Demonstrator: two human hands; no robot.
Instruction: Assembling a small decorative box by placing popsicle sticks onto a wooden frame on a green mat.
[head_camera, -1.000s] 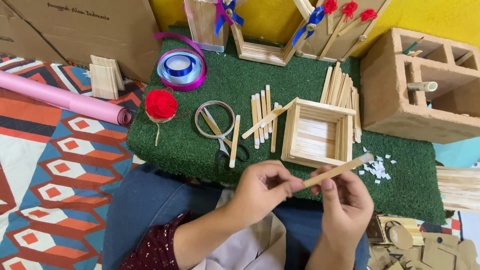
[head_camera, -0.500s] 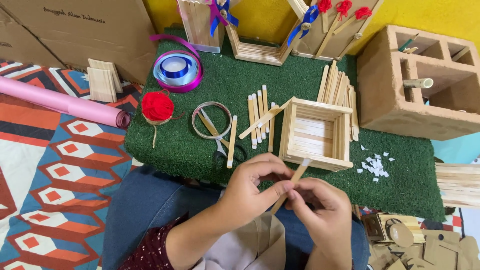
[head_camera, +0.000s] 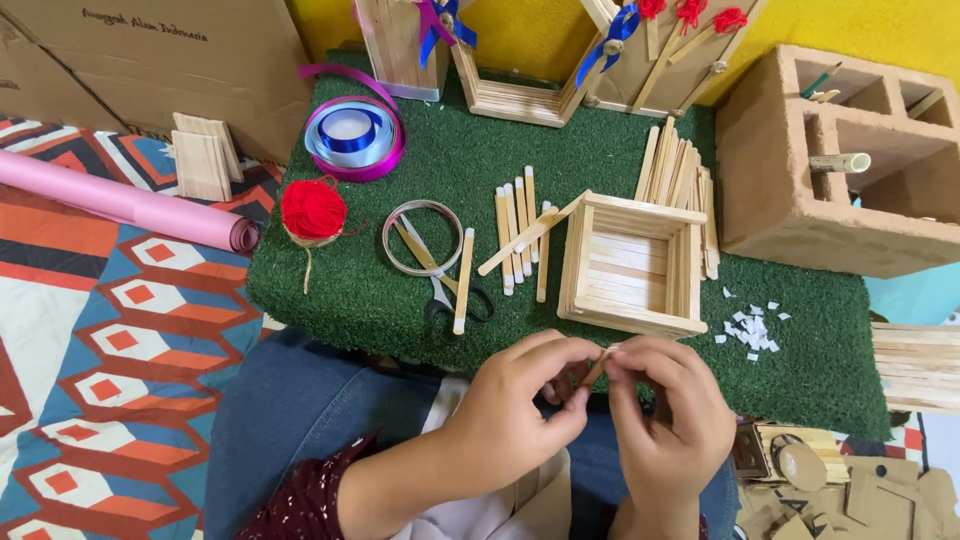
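While both hands meet over the lap, a wooden craft stick (head_camera: 596, 368) is pinched between them.

Left hand (head_camera: 520, 415) curls inward from the lower left, its fingers bent and its thumb and fingertips closed on the stick; right hand (head_camera: 668, 420) rises from below, knuckles up, its fingertips clamped on the same stick, the two hands touching at the tips. Only a short piece of the stick shows between them. Just beyond, on the green turf mat (head_camera: 400, 290), stands an open square box of sticks (head_camera: 632, 265), with loose sticks (head_camera: 518, 235) beside it, scissors (head_camera: 440, 290) farther left, and white paper scraps (head_camera: 750, 325) to the right.
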